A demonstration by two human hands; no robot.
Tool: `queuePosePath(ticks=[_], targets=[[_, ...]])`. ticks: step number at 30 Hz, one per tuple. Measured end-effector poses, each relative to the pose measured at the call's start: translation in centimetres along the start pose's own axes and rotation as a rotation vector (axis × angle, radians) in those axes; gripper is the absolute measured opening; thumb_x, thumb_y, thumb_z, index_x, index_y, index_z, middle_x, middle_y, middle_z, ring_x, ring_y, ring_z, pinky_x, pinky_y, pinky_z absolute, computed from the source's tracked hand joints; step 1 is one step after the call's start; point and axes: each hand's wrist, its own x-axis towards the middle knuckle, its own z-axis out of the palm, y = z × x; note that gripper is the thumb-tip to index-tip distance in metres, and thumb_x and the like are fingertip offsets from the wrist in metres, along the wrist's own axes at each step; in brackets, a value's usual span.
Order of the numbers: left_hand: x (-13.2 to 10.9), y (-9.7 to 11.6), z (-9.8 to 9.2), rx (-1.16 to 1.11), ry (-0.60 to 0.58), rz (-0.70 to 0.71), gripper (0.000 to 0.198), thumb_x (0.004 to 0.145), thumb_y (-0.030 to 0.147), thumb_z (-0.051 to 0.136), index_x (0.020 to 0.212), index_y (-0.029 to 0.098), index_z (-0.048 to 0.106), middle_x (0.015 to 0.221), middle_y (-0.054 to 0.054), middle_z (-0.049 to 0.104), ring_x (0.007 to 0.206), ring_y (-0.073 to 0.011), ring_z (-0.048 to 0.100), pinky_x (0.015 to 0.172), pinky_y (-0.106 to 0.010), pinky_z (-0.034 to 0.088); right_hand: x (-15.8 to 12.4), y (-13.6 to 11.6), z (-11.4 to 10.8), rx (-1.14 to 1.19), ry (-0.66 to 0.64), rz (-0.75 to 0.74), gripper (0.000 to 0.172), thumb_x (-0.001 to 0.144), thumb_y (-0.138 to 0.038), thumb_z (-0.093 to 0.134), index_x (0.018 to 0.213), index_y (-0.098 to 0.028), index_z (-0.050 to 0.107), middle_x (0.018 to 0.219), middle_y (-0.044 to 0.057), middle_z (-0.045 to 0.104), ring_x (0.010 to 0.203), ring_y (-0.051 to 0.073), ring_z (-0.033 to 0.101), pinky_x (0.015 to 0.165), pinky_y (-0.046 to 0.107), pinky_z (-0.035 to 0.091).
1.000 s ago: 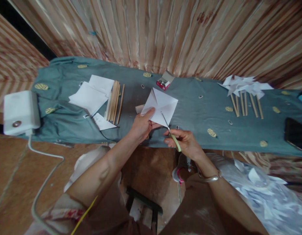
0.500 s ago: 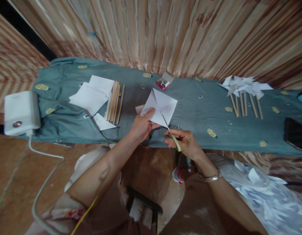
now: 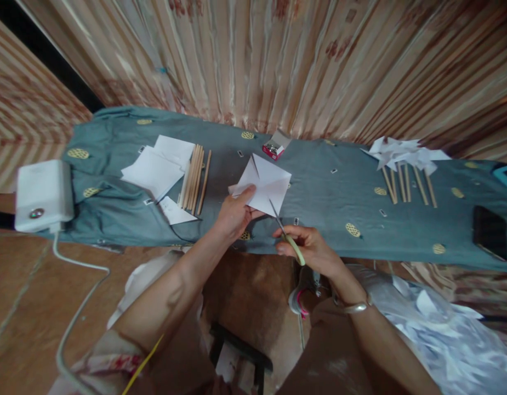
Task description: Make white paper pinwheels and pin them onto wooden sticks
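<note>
Paper square (image 3: 274, 184), mid-frame, is pinched between the left fingers (image 3: 247, 193); the right fingers (image 3: 305, 232) curl round scissors (image 3: 295, 250) crossing its lower edge.

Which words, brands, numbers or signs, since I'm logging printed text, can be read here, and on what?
No text is legible.
Small black-and-white marks on the cloth: too small to read.
Red box: any print is too blurred to read.
Paper and scissors: no lettering to be seen.
</note>
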Motion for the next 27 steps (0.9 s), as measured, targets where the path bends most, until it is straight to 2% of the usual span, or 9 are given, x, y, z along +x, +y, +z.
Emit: queuePosePath(ticks=[4,6,10,12,15,19,23,27], targets=[[0.3,0.7,-0.4,-0.019,-0.008,0.058,0.020,0.076,0.020,0.070,0.094,0.012,0.063,0.089,-0.008,0.075,0.093,-0.0224,0.071,0.090,-0.042,0.056,-0.6,-1.0,-1.9,0.014,-0.091,0.055,0.045,0.058,-0.052,0.084,0.083,-0.017,0.069,0.063,-0.002,0.065,0.056,0.010,0.056,0.054,0.023,0.044],[0.2,0.8,-0.4,0.008,-0.007,0.048,0.023,0.073,0.021,0.074,0.092,0.012,0.064,0.088,-0.008,0.075,0.090,-0.0226,0.071,0.087,-0.040,0.057,-0.6,-1.3,-2.9,0.029,0.008,0.023,0.046,0.060,-0.053,0.082,0.086,-0.018,0.069,0.065,0.000,0.067,0.057,0.010,0.057,0.057,0.024,0.046],[-0.3,-0.2,-0.2,0.131,-0.019,-0.009,0.032,0.061,0.027,0.083,0.084,0.011,0.069,0.080,-0.008,0.075,0.076,-0.0213,0.071,0.072,-0.033,0.059,0.0,-1.4,-3.7,0.136,0.348,-0.135,0.051,0.058,-0.054,0.082,0.093,-0.020,0.066,0.072,0.000,0.069,0.061,0.012,0.058,0.061,0.025,0.047],[-0.5,-1.0,0.0,0.186,-0.027,-0.013,0.035,0.055,0.030,0.087,0.080,0.011,0.071,0.076,-0.007,0.075,0.069,-0.0195,0.069,0.065,-0.030,0.057,0.4,-1.4,-3.6,0.170,0.399,-0.170,0.050,0.056,-0.051,0.083,0.093,-0.021,0.066,0.070,-0.002,0.066,0.062,0.011,0.057,0.061,0.025,0.046],[-0.4,-2.0,0.1,0.265,-0.044,0.001,0.035,0.051,0.034,0.089,0.074,0.012,0.073,0.072,-0.006,0.074,0.064,-0.0176,0.066,0.060,-0.026,0.053,0.8,-1.9,-3.0,0.163,0.406,-0.164,0.046,0.051,-0.044,0.086,0.086,-0.021,0.066,0.062,-0.007,0.057,0.056,0.009,0.049,0.055,0.022,0.040],[0.0,-2.5,0.2,0.321,-0.056,0.038,0.037,0.046,0.038,0.090,0.068,0.013,0.073,0.068,-0.005,0.073,0.059,-0.0154,0.062,0.057,-0.025,0.048,1.0,-2.4,-2.5,0.194,0.433,-0.151,0.045,0.045,-0.040,0.087,0.077,-0.020,0.064,0.058,-0.008,0.054,0.052,0.007,0.044,0.051,0.021,0.037],[0.1,-2.3,0.3,0.343,-0.043,0.053,0.039,0.042,0.040,0.090,0.065,0.013,0.073,0.066,-0.003,0.072,0.057,-0.0134,0.059,0.055,-0.024,0.046,1.2,-2.2,-2.8,0.249,0.433,-0.166,0.043,0.042,-0.036,0.088,0.075,-0.020,0.065,0.055,-0.009,0.052,0.049,0.006,0.042,0.049,0.021,0.034],[0.1,-1.3,0.4,0.370,-0.036,0.047,0.041,0.041,0.042,0.090,0.064,0.014,0.072,0.064,-0.002,0.070,0.056,-0.0130,0.059,0.055,-0.025,0.049,1.1,-2.0,-3.5,0.249,0.438,-0.195,0.041,0.045,-0.036,0.088,0.077,-0.021,0.066,0.057,-0.008,0.055,0.051,0.007,0.045,0.050,0.021,0.035]])
